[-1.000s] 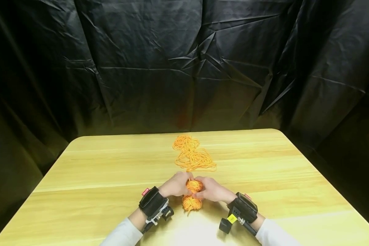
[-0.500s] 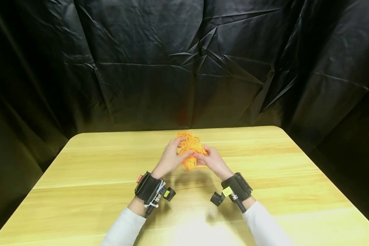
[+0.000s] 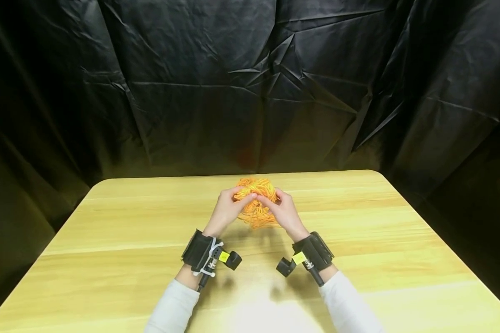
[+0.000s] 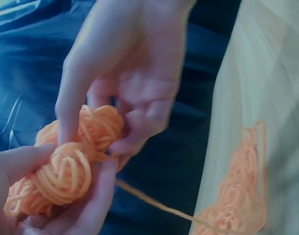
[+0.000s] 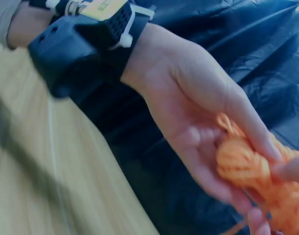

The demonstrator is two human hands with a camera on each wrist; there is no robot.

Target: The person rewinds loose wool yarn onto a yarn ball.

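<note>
Yarn ball (image 3: 256, 187): held above counter (image 3: 129, 231), toward 12 o'clock | left hand (image 3: 227, 207): grip curled round its 9 o'clock side | right hand (image 3: 285, 212): grip round 3 o'clock side | loose yarn (image 3: 258, 220): on counter below

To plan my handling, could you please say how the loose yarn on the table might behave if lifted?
The loose yarn would probably sag, its loops lying slack. It may snag, those loops overlapping. It might tug the held bundle, since a strand appears to link them.
</note>
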